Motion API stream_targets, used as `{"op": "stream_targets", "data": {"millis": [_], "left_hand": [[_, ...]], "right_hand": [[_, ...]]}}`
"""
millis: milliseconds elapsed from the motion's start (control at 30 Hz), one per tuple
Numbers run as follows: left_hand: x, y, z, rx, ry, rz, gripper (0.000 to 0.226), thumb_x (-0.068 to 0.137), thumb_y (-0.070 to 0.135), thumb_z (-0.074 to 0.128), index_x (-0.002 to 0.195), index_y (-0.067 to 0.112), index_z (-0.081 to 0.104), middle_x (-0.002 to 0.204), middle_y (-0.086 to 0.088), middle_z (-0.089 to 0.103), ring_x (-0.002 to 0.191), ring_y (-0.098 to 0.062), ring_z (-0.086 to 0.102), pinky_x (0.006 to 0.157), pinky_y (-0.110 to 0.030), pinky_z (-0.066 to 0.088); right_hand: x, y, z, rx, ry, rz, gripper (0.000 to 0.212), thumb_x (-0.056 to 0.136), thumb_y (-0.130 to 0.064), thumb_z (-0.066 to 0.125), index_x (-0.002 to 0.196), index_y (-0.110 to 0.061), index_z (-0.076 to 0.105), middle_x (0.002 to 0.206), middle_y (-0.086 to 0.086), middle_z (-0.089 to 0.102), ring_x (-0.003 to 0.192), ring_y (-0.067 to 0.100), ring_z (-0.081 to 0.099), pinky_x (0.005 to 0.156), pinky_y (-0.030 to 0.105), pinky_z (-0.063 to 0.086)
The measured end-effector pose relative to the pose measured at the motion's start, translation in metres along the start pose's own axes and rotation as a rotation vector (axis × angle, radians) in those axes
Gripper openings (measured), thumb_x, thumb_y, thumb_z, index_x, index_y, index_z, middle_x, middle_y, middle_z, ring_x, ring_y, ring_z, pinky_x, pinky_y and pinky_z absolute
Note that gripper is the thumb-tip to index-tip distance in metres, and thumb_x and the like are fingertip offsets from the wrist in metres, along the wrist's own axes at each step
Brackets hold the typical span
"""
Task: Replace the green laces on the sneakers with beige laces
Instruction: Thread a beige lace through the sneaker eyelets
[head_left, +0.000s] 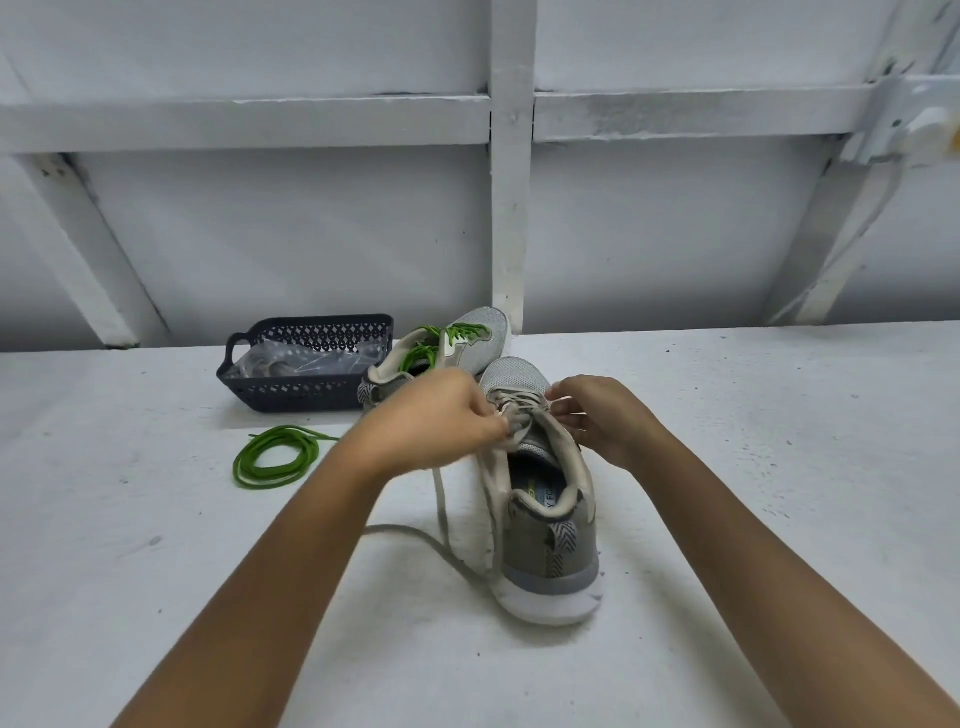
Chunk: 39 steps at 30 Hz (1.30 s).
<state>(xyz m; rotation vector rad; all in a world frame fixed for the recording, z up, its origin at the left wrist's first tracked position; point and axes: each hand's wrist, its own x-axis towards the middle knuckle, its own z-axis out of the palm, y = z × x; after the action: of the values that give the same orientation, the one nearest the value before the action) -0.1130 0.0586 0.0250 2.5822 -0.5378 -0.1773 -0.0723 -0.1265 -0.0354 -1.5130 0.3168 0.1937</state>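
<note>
Pinching the beige lace (440, 499) at the eyelets of the sneaker (566, 551), the left hand (441, 415) and right hand (602, 415) are holding it between them, its tail trailing down.

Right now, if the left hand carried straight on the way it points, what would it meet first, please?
Probably the near sneaker, at whose laced front the left hand pinches the beige lace; the right hand lies beyond, depth unclear.

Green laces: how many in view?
2. A coiled green lace on the table left of the near sneaker; a threaded green lace in the far sneaker beside the basket. Basket may hide more.
</note>
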Motion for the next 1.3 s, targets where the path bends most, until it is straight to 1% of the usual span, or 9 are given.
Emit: {"op": "stream_targets", "data": {"millis": [100,167,367,467,633,800,967,1067,1300], "left_hand": [[-0.002,-0.004,-0.011,-0.057,0.097,0.011,0.028,0.089,0.032,0.061,0.073,0.012,0.075,0.065,0.000,0.061,0.061,-0.022,0.049,0.055,-0.029,0.037],[-0.006,-0.003,-0.018,-0.198,0.099,0.025,0.020,0.087,0.032,0.064,0.075,0.021,0.077,0.058,0.000,0.057,0.057,-0.016,0.045,0.056,-0.025,0.035],[-0.005,-0.005,-0.039,-0.926,0.039,0.063,0.023,0.073,0.032,0.061,0.070,0.016,0.077,0.063,-0.002,0.058,0.059,-0.014,0.051,0.061,-0.020,0.047],[0.008,-0.004,-0.045,-1.228,-0.022,0.025,0.025,0.074,0.019,0.058,0.092,0.009,0.072,0.083,-0.003,0.072,0.067,-0.010,0.067,0.063,-0.022,0.056],[0.025,0.005,-0.051,-1.504,-0.099,0.015,0.036,0.076,0.009,0.050,0.110,-0.001,0.057,0.110,-0.016,0.066,0.090,-0.019,0.070,0.078,-0.031,0.058],[0.041,0.008,-0.046,-1.548,-0.053,0.042,0.025,0.095,0.008,0.038,0.112,0.008,0.056,0.114,-0.012,0.065,0.096,-0.018,0.067,0.079,-0.036,0.056],[0.046,-0.007,-0.014,-1.429,0.166,-0.053,0.017,0.098,0.013,0.041,0.103,0.026,0.049,0.093,-0.007,0.068,0.074,-0.018,0.066,0.057,-0.030,0.054],[0.041,-0.014,0.011,-1.323,0.084,-0.060,0.012,0.098,0.020,0.045,0.108,0.021,0.052,0.080,-0.002,0.070,0.066,-0.014,0.066,0.066,-0.032,0.051],[0.032,-0.030,0.019,-1.066,-0.049,-0.007,0.018,0.097,0.011,0.047,0.093,0.008,0.065,0.062,0.005,0.061,0.055,-0.005,0.054,0.054,-0.017,0.044]], "right_hand": [[-0.003,-0.003,0.001,-0.011,0.003,-0.005,0.013,0.089,-0.007,0.051,0.078,-0.008,0.058,0.069,0.006,0.051,0.058,0.013,0.048,0.048,0.017,0.040],[-0.005,-0.004,0.001,-0.017,0.005,-0.008,0.013,0.089,-0.007,0.051,0.079,-0.008,0.058,0.070,0.007,0.052,0.059,0.014,0.048,0.051,0.018,0.041],[-0.015,-0.015,0.004,-0.160,0.053,-0.183,0.017,0.092,-0.009,0.048,0.082,-0.009,0.061,0.074,0.004,0.054,0.068,0.013,0.053,0.063,0.024,0.047],[-0.031,-0.033,0.003,-0.352,-0.007,-0.319,0.019,0.092,-0.011,0.051,0.082,-0.008,0.066,0.072,0.003,0.056,0.064,0.011,0.054,0.057,0.018,0.047],[-0.056,-0.054,0.012,-0.582,-0.332,-0.363,0.017,0.086,-0.029,0.066,0.097,-0.017,0.071,0.067,-0.003,0.057,0.058,0.007,0.053,0.056,0.018,0.046],[-0.051,-0.048,0.035,-0.671,-0.393,-0.410,0.022,0.089,-0.025,0.063,0.093,-0.005,0.072,0.061,-0.006,0.060,0.051,0.003,0.052,0.050,0.015,0.044],[-0.040,-0.060,0.029,-0.193,-0.407,-0.297,0.025,0.097,-0.016,0.049,0.080,-0.004,0.062,0.055,0.000,0.061,0.044,0.006,0.054,0.042,0.014,0.042],[-0.030,-0.069,0.021,-0.084,-0.365,-0.282,0.026,0.098,-0.016,0.046,0.078,-0.006,0.060,0.052,-0.001,0.059,0.042,0.006,0.052,0.042,0.014,0.042],[-0.004,-0.076,0.011,0.091,-0.203,-0.235,0.026,0.099,-0.015,0.045,0.077,-0.007,0.058,0.051,-0.002,0.058,0.043,0.005,0.052,0.044,0.013,0.045]]}}
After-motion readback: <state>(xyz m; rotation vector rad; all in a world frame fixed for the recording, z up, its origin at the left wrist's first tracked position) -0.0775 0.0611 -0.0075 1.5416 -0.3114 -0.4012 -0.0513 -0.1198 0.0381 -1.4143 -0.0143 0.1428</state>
